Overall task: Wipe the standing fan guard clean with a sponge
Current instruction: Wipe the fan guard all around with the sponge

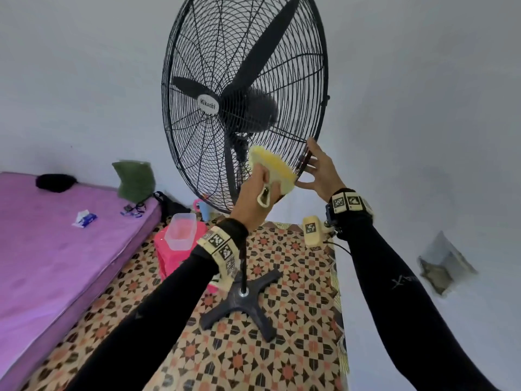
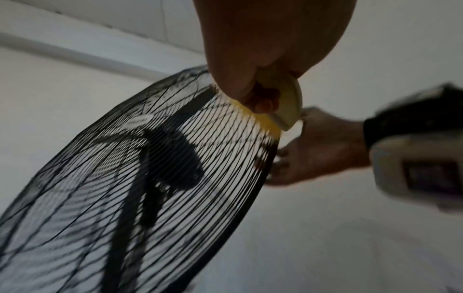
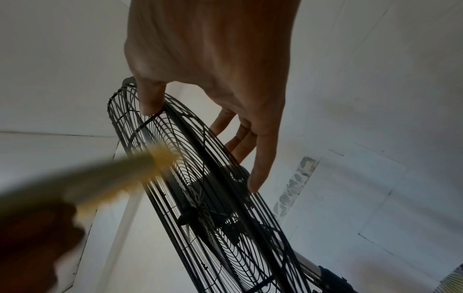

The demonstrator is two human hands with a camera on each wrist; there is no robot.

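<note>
A big black standing fan guard (image 1: 197,148) rises in front of me on a pole. My left hand (image 1: 258,187) grips a yellow sponge (image 1: 275,163) and presses it on the wires at the guard's lower right, near the rim. The left wrist view has that sponge (image 2: 288,103) against the fan guard (image 2: 175,198) edge. My right hand (image 1: 321,167) holds the rim just right of the sponge. In the right wrist view the right hand's thumb (image 3: 150,103) lies on the front of the fan guard (image 3: 225,237), with the fingers behind it. The sponge (image 3: 112,178) is blurred there.
The fan's cross base (image 1: 245,300) stands on patterned floor. A pink mattress (image 1: 56,249) fills the left side. A clear plastic tub (image 1: 180,230) sits on a pink stool (image 1: 169,261) beside it. A grey wall (image 1: 423,136) runs close on the right.
</note>
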